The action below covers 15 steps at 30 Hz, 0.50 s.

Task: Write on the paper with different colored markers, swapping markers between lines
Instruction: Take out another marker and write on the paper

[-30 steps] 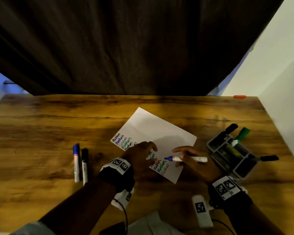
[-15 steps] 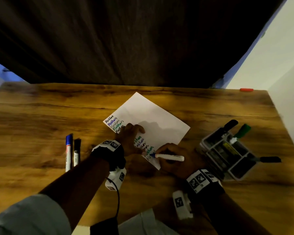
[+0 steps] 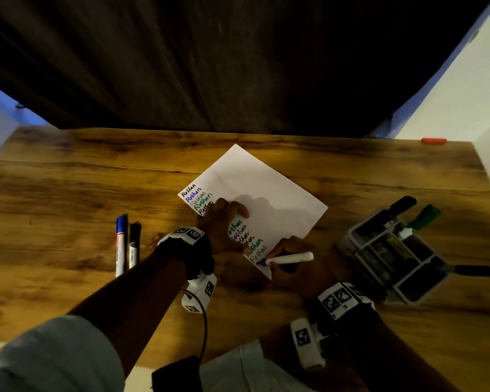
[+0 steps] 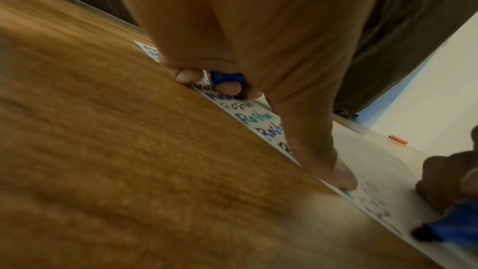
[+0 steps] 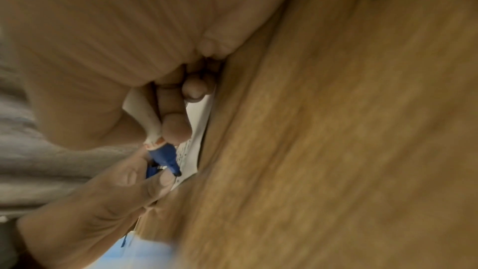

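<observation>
A white paper [image 3: 266, 182] lies tilted on the wooden table [image 3: 68, 188], with lines of "Roshan" in black, blue and green down its left edge. My left hand [image 3: 227, 219] rests on the written lines. Its thumb [image 4: 341, 177] presses the sheet and its curled fingers hold a blue marker cap [image 4: 227, 77]. My right hand [image 3: 270, 264] grips an uncapped blue marker [image 3: 290, 258] with a white barrel [image 5: 145, 114]. The marker's tip [image 5: 177, 173] touches the paper at its near corner, below the last line.
A capped blue marker [image 3: 121, 244] and a black marker [image 3: 134, 244] lie side by side on the left. On the right, a grey organiser tray [image 3: 391, 250] has black [image 3: 402, 205] and green [image 3: 423, 217] markers at its edges. A dark curtain hangs behind the table.
My right hand has moved the blue marker left and nearer, down to the paper's near corner, where the tip now meets the sheet. My left hand stays on the paper.
</observation>
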### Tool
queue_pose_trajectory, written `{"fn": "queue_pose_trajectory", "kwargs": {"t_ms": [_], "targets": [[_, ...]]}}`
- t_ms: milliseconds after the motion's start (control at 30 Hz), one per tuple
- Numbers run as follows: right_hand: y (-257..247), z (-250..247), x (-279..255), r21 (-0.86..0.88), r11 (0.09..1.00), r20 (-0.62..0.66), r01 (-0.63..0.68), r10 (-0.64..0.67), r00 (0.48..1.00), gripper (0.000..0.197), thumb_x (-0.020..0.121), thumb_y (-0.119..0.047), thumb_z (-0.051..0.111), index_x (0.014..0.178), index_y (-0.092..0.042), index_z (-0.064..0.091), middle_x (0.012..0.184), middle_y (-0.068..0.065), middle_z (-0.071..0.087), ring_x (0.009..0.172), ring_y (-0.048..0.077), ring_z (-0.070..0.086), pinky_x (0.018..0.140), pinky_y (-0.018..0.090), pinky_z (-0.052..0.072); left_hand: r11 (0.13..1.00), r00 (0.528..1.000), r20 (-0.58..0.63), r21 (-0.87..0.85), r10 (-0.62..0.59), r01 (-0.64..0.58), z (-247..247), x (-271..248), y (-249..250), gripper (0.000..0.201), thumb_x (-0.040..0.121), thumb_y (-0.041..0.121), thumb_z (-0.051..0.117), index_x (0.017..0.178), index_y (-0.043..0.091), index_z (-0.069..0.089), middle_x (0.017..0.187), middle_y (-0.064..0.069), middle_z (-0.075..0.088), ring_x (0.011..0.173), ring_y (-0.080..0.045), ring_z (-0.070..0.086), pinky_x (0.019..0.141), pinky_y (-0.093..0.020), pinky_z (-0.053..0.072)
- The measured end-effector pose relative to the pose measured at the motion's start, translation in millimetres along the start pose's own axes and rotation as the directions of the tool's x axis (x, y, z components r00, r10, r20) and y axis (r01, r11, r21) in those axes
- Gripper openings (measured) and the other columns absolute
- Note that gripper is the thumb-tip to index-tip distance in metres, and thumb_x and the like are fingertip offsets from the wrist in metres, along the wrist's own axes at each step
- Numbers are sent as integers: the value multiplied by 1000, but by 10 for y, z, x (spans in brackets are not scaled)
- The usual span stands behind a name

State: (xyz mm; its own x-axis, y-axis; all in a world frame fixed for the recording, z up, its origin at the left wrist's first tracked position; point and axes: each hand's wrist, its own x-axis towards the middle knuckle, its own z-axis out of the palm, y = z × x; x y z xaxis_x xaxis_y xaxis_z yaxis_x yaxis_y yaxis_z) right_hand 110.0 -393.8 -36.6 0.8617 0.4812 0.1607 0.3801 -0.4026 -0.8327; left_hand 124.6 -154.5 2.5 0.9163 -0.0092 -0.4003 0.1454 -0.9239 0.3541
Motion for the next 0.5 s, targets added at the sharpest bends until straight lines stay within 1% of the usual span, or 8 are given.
{"fn": "queue_pose_trajectory", "kwargs": {"t_ms": [67,100,167,200,267,333,433,500], "targets": [[-16,25,-5,-13,1000,-35,25,-25,999,27,69,-38,65,74,-12,71,76,7,70,69,20,66,65,31,58,1000,1000,-1,2,2,-2,1,8,-1,82,53,59,83,120,43,38,128,3,37,121,-25,37,101,-49,44],[-48,44,-10,-18,1000,-59,22,-23,998,23,69,-37,64,73,-15,69,73,7,69,67,16,64,66,26,57,1000,1000,-1,-1,2,-2,0,9,1,82,53,59,83,119,44,38,127,3,37,120,-24,38,101,-49,44],[-95,81,-27,-15,1000,-134,-1,-1,991,14,67,-34,61,68,-21,64,66,4,66,62,6,55,72,2,44,1000,1000,1,-5,2,-2,-3,11,0,82,53,60,83,119,44,38,128,4,38,121,-24,38,101,-49,43],[-100,98,-35,-15,1000,-167,-14,12,986,17,66,-34,59,64,-18,64,64,4,65,61,6,53,73,-3,39,1000,1000,2,-5,1,-1,-2,10,-2,81,52,60,82,119,45,38,128,4,38,121,-24,38,101,-49,43],[-84,99,-44,-18,999,-145,-36,33,989,21,67,-34,62,63,-13,66,67,4,67,62,6,55,72,0,40,1000,1000,1,-2,0,0,0,6,-4,81,51,61,81,118,46,36,130,4,37,122,-25,37,101,-50,43],[-40,85,-43,-41,999,-104,-35,30,994,20,70,-35,65,66,-16,67,71,1,67,64,7,57,68,9,46,1000,1000,1,-3,-2,2,1,0,-3,81,51,62,80,117,46,36,131,4,36,124,-25,36,101,-51,42],[-99,145,-30,-10,998,-177,-60,57,983,23,70,-33,61,63,-11,66,68,6,67,62,15,59,65,16,47,1000,1000,5,0,-8,8,0,-3,7,80,52,60,81,117,46,35,132,4,36,125,-25,35,102,-52,41],[-142,194,-22,-28,999,-235,-37,29,971,23,72,-32,58,61,-12,63,65,5,65,59,11,55,67,14,45,1000,1000,9,-4,-12,12,0,-3,12,80,53,60,81,117,48,34,131,5,35,125,-25,34,103,-52,40]]}}
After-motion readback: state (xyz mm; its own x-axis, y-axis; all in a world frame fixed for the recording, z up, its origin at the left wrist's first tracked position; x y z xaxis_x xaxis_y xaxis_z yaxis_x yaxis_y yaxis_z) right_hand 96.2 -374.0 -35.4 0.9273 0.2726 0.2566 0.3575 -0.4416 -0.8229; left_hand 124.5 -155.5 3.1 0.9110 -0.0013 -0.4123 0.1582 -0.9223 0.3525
